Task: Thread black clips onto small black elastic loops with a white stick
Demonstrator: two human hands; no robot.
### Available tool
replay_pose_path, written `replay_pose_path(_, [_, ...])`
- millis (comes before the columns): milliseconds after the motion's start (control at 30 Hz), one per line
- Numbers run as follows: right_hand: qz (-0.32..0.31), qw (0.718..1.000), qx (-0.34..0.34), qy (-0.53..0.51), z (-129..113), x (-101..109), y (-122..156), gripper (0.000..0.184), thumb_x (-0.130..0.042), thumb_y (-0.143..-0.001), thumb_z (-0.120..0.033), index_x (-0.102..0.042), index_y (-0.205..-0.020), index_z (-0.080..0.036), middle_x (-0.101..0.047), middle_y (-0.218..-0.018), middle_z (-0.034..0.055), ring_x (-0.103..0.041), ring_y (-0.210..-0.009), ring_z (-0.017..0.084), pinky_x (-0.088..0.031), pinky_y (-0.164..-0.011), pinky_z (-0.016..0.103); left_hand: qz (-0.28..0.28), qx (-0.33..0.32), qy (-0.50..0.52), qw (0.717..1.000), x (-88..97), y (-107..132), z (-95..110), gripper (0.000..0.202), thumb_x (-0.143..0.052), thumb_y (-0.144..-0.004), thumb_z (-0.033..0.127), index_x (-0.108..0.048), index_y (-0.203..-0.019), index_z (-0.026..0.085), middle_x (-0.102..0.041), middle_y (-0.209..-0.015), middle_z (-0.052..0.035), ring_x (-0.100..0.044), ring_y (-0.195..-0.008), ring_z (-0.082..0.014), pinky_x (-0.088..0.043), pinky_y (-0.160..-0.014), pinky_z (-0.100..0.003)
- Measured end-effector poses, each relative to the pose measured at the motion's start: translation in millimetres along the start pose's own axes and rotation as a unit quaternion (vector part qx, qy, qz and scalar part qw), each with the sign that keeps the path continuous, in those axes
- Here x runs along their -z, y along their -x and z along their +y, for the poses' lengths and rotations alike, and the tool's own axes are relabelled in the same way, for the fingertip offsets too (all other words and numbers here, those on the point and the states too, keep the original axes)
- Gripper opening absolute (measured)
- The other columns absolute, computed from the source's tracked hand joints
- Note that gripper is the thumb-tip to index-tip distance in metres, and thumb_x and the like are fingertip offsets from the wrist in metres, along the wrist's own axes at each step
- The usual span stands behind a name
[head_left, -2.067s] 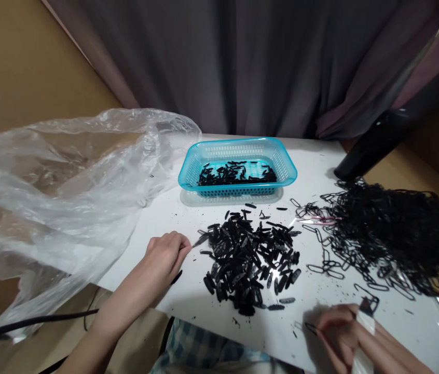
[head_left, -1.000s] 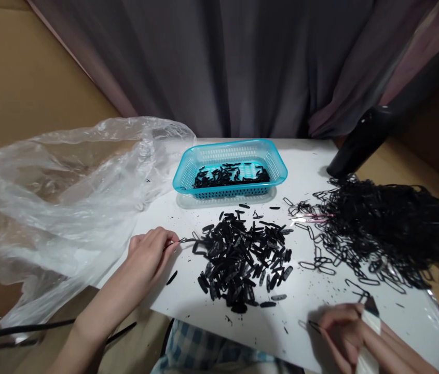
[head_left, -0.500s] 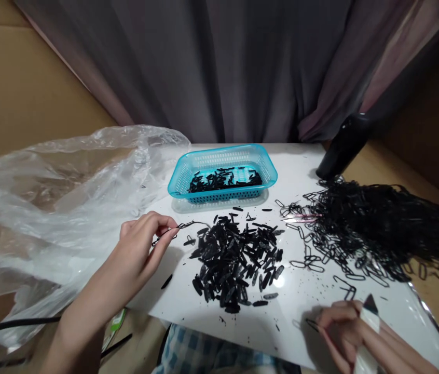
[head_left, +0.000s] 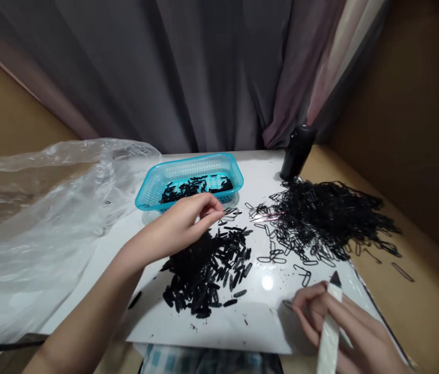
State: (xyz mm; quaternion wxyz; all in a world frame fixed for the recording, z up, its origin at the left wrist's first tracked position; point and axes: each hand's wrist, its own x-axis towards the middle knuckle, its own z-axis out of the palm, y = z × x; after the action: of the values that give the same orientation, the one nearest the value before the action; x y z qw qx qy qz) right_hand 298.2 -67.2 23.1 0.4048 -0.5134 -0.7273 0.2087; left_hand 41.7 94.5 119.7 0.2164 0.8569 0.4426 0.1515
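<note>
Bringing the left hand from the 10 o'clock side round to above the 12 o'clock edge of the pile of flat black pieces, just in front of the blue basket. Pinching thin black loops between closed thumb and fingers, so apparently having these now clear of the pile and turned toward the large loop heap at 2 o'clock. Gripping, the same as before, the white-handled tool in the right hand at 4 o'clock, with fingers curled and a small dark item at their tips. Cannot tell the exact number of loops pinched. Finding no brand, label or other writing possible to read.
</note>
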Motion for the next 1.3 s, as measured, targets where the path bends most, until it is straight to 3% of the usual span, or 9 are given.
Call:
replay_pose_path(200, [0.178,0.972,-0.105,0.114,10,24,-44,0.015,-0.060,-0.091,-0.029,-0.052,-0.079,-0.023,-0.074,-0.097,0.0060,-0.071,-0.083,0.019,-0.053,-0.070,0.028,-0.028,-0.169,0.080,0.982,-37.0,-90,60,0.018,-0.069,-0.088,0.020,-0.067,-0.104,0.013,-0.073,-0.102,-0.0063,-0.068,-0.082,-0.0157,-0.051,-0.075,-0.028])
replay_pose_path(333, [0.146,0.968,-0.139,0.147,23,32,-58,0.013,-0.062,-0.090,-0.034,-0.059,-0.085,-0.023,-0.071,-0.121,0.0088,-0.073,-0.093,0.025,-0.053,-0.073,0.032,-0.061,-0.288,0.091,0.951,-44.6,-105,66,0.045,-0.066,-0.089,0.013,-0.054,-0.133,0.017,-0.059,-0.140,-0.0093,-0.061,-0.119,-0.0180,-0.049,-0.094,-0.029])
replay_pose_path(500, [0.151,0.959,-0.186,0.150,22,28,-51,0.017,-0.065,-0.088,-0.041,-0.064,-0.082,-0.025,-0.075,-0.079,-0.0004,-0.063,-0.058,0.015,-0.046,-0.053,0.025,0.085,-0.240,-0.030,0.967,-48.3,-104,54,0.018,-0.065,-0.092,0.033,-0.069,-0.096,0.015,-0.071,-0.098,-0.0062,-0.066,-0.084,-0.0190,-0.047,-0.072,-0.030])
replay_pose_path(600, [0.158,0.957,-0.197,0.145,16,22,-48,0.022,-0.066,-0.086,-0.047,-0.067,-0.080,-0.026,-0.070,-0.069,-0.0026,-0.055,-0.051,0.013,-0.043,-0.049,0.024,0.068,-0.225,-0.016,0.972,-56.3,-111,54,0.023,-0.058,-0.096,0.033,-0.070,-0.090,0.015,-0.071,-0.080,-0.0043,-0.064,-0.073,-0.0183,-0.045,-0.066,-0.029])
replay_pose_path(667, [0.161,0.959,-0.198,0.127,14,19,-45,0.020,-0.065,-0.087,-0.047,-0.070,-0.087,-0.027,-0.072,-0.072,-0.0022,-0.058,-0.055,0.014,-0.045,-0.050,0.024,0.010,-0.269,0.029,0.963,-58.9,-112,55,0.024,-0.050,-0.096,0.013,-0.068,-0.111,0.017,-0.072,-0.109,-0.0083,-0.068,-0.085,-0.0168,-0.049,-0.069,-0.027])
replay_pose_path(800, [0.152,0.973,-0.153,0.081,13,14,-37,0.021,-0.060,-0.089,-0.038,-0.072,-0.105,-0.031,-0.076,-0.095,0.0002,-0.070,-0.085,0.020,-0.052,-0.060,0.024,-0.056,-0.292,-0.017,0.955,-47.8,-87,49,0.077,-0.045,-0.084,-0.009,-0.034,-0.151,0.027,-0.020,-0.165,-0.0108,-0.048,-0.136,-0.0237,-0.050,-0.093,-0.032])
replay_pose_path(900, [0.112,0.983,-0.134,0.053,10,5,-31,0.015,-0.063,-0.089,-0.035,-0.071,-0.101,-0.032,-0.076,-0.097,-0.0019,-0.071,-0.088,0.019,-0.054,-0.068,0.024,-0.070,-0.236,-0.098,0.964,-29.5,-51,35,0.054,-0.051,-0.090,0.000,-0.048,-0.141,0.018,-0.051,-0.147,-0.0116,-0.049,-0.134,-0.0247,-0.040,-0.109,-0.040])
replay_pose_path(1000, [0.016,0.991,-0.132,0.010,3,-13,-28,0.011,-0.062,-0.093,-0.035,-0.068,-0.101,-0.033,-0.076,-0.098,-0.0034,-0.071,-0.087,0.017,-0.055,-0.071,0.024,-0.110,-0.146,-0.146,0.972,-17.4,-7,13,0.023,-0.054,-0.093,0.011,-0.067,-0.111,0.019,-0.071,-0.109,-0.0068,-0.067,-0.103,-0.0236,-0.051,-0.091,-0.037])
replay_pose_path(1300, [-0.145,0.985,-0.062,0.071,-1,-55,-27,0.018,-0.054,-0.098,-0.030,-0.058,-0.115,-0.032,-0.062,-0.137,-0.0004,-0.050,-0.128,0.029,-0.039,-0.103,0.051,0.029,-0.055,-0.122,0.991,-76.8,89,-33,0.033,-0.047,-0.099,0.021,-0.056,-0.130,0.017,-0.062,-0.135,-0.0105,-0.057,-0.124,-0.0277,-0.049,-0.103,-0.049])
